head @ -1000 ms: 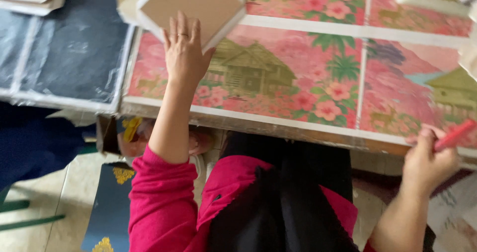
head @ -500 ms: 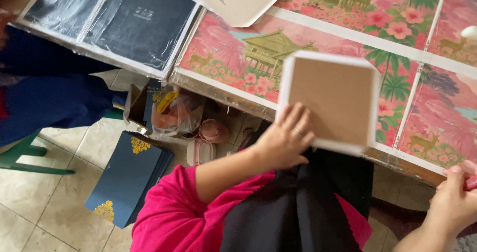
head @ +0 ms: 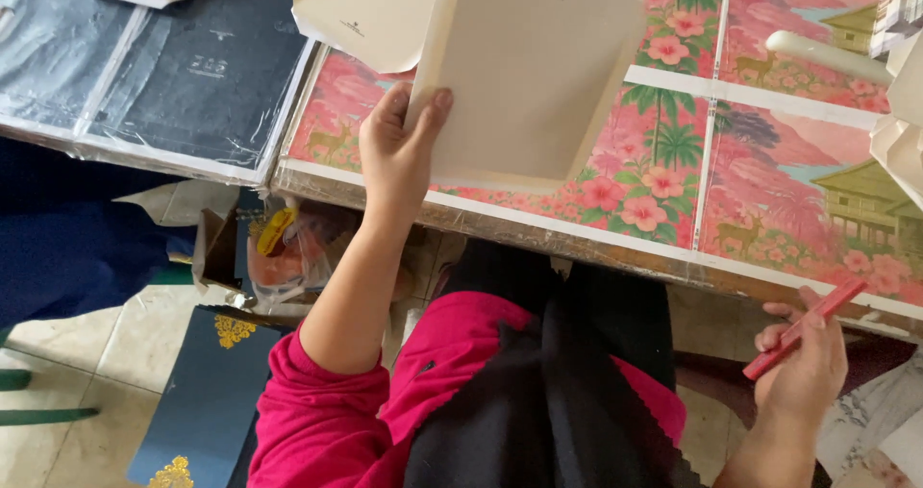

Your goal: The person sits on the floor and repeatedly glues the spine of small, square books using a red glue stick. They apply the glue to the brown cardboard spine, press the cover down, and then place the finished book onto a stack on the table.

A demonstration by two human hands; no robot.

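A cream card box shell (head: 524, 75) is being pinched at its near corner by the left hand (head: 399, 156), above the floral-papered tabletop (head: 769, 190); a red stick tool (head: 803, 327) is being clasped, idle, by the right hand (head: 803, 377). Papering is not yet being started.

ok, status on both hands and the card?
Left hand grips the cream card by its lower left corner, over the flowered table cover. Right hand holds a red tool below the table edge. Nothing blocking the card.
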